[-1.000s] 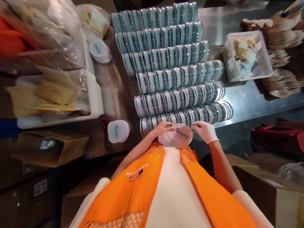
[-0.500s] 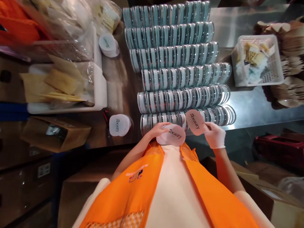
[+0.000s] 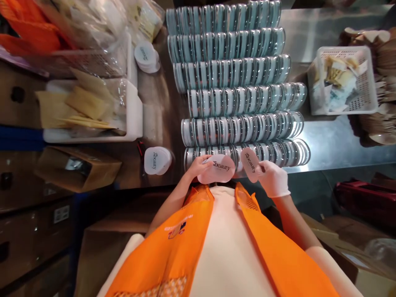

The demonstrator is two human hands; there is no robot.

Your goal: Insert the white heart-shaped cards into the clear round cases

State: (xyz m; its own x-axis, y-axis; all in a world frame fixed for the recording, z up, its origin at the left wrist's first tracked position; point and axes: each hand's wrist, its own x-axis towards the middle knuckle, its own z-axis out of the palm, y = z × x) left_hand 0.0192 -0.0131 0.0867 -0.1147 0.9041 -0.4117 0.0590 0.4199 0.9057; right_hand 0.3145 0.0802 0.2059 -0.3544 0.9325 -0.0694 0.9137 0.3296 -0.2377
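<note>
My bare left hand (image 3: 199, 167) grips a stack of white oval labels (image 3: 220, 168) printed "beauty", close to my chest. In my gloved right hand (image 3: 272, 179) a single "beauty" label (image 3: 250, 164) is pinched by its edge, tilted and held apart from the stack. Just beyond both hands runs the nearest row of round glass jars with lids (image 3: 272, 152), lying on their sides in a line. Several more such rows (image 3: 241, 74) stretch away behind it. Left of my left hand, another pile of labels (image 3: 157, 160) lies on the metal table.
A further label pile (image 3: 145, 57) sits farther back, beside white bins (image 3: 134, 119) of bags and paper envelopes. To the right stands a white basket (image 3: 371, 88) of small packets, near stacked brown pieces (image 3: 385, 119). Cardboard boxes (image 3: 102, 169) are at the left.
The right hand has shifted slightly left and down, its label turning to a narrower angle. My left hand and its stack have moved slightly left and up. The whole view has shifted a little.
</note>
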